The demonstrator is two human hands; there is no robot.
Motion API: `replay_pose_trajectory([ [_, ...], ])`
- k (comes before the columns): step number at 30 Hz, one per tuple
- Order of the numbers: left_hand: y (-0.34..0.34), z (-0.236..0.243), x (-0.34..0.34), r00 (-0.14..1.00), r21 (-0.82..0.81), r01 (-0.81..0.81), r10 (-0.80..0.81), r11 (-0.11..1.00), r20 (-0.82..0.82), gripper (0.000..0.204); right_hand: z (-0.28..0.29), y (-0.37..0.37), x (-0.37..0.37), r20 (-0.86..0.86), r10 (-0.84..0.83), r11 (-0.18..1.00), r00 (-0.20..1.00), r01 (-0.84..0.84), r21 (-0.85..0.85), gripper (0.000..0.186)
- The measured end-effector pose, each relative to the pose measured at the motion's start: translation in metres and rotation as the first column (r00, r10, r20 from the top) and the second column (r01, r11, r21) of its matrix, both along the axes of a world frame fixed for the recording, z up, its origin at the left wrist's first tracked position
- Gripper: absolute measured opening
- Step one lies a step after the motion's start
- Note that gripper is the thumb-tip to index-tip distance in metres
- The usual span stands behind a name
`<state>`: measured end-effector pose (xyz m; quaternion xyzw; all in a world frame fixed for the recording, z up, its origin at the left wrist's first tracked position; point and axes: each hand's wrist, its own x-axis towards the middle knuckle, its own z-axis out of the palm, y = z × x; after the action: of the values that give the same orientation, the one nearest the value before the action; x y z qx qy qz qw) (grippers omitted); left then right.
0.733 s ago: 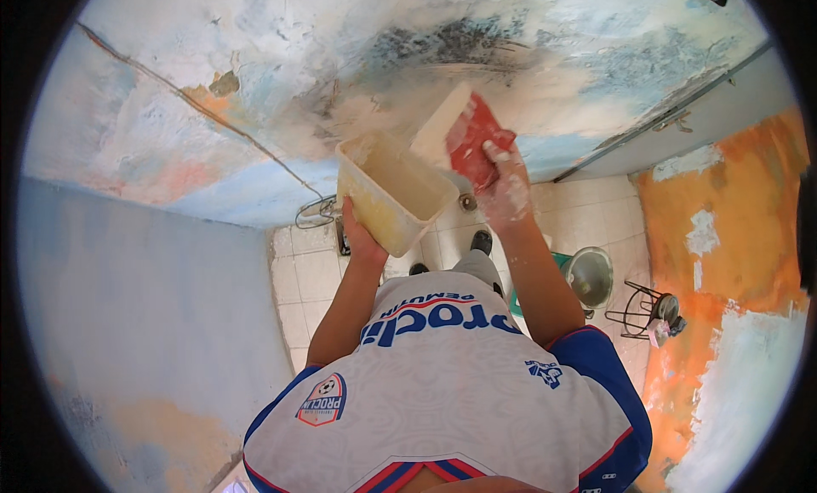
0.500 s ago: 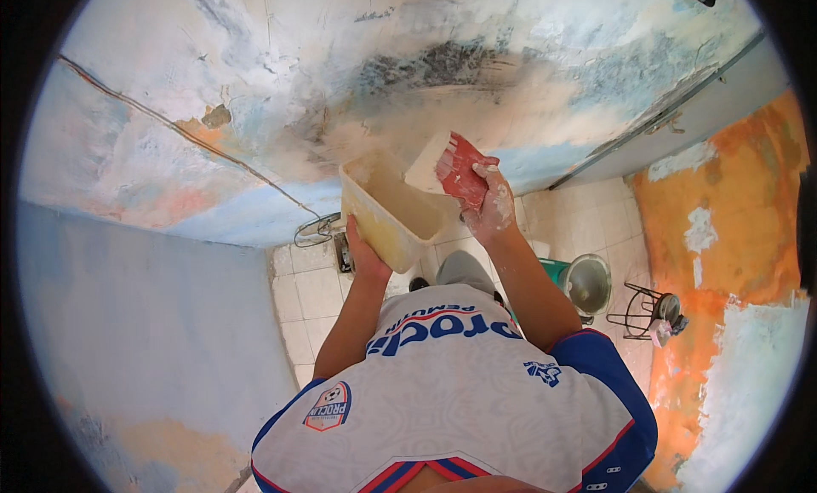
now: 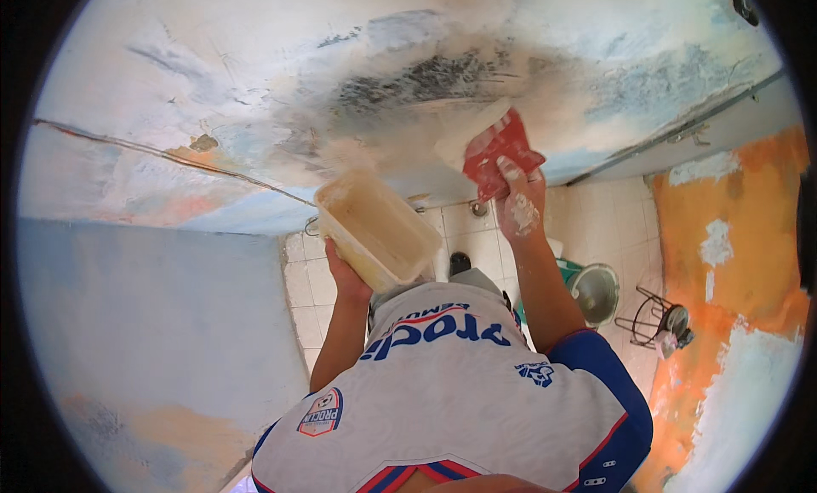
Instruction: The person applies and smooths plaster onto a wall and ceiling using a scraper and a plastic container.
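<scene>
My left hand [image 3: 347, 272] grips the side of a rectangular, pale yellow plastic tub [image 3: 328, 225], tilted so its smeared inside shows. In my right hand [image 3: 521, 199] is a red putty scraper [image 3: 504, 152], with whitish paste along its far edge. White smears cover the back of that hand. The scraper lies close to the patchy wall [image 3: 408, 123] in front of me; whether its edge touches the plaster I cannot tell. Dark grey and black stains [image 3: 425, 76] spread over the wall just beyond it.
A cable [image 3: 170, 157] runs along the wall at the left. Right of me a bucket [image 3: 594, 293] and a black metal stand [image 3: 651, 323] rest on the tiled floor [image 3: 596, 220]. An orange wall [image 3: 723, 255] with white patches rises at the right, a blue-grey wall [image 3: 153, 306] at the left.
The scraper has moved from over the tub, up and to the right, toward the wall. The tub has shifted slightly left and away from the scraper. My view has turned a little.
</scene>
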<state>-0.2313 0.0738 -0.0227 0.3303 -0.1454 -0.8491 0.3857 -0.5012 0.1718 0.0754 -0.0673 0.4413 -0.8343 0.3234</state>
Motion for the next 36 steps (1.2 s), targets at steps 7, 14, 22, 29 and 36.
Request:
replay_pose_trajectory([
  [7, -0.033, -0.008, 0.030, 0.996, 0.006, -0.007, 0.007, 1.000, -0.084, 0.066, 0.002, -0.043, -0.027, -0.691, -0.450, 0.768, 0.566, 0.640, 0.025, 0.014],
  [14, -0.096, -0.005, 0.085, 0.995, -0.103, 0.075, -0.081, 0.992, -0.051, 0.066, -0.027, -0.168, 0.016, -0.999, -0.049, 0.751, -0.020, 0.658, -0.050, 0.020],
  [22, -0.124, 0.001, 0.145, 0.988, -0.115, 0.106, -0.091, 0.988, 0.128, 0.066, -0.029, -0.179, 0.115, -0.992, -0.115, 0.779, -0.052, 0.615, -0.123, 0.013],
  [29, -0.148, -0.012, 0.180, 0.971, -0.048, 0.181, -0.170, 0.982, 0.166, 0.067, -0.012, -0.183, 0.059, -0.987, -0.158, 0.568, 0.006, 0.819, -0.086, 0.023],
  [36, -0.160, -0.004, 0.189, 0.978, -0.064, 0.198, -0.193, 0.978, 0.077, 0.066, -0.035, -0.210, 0.159, -1.000, -0.022, 0.834, 0.016, 0.552, -0.010, 0.013],
])
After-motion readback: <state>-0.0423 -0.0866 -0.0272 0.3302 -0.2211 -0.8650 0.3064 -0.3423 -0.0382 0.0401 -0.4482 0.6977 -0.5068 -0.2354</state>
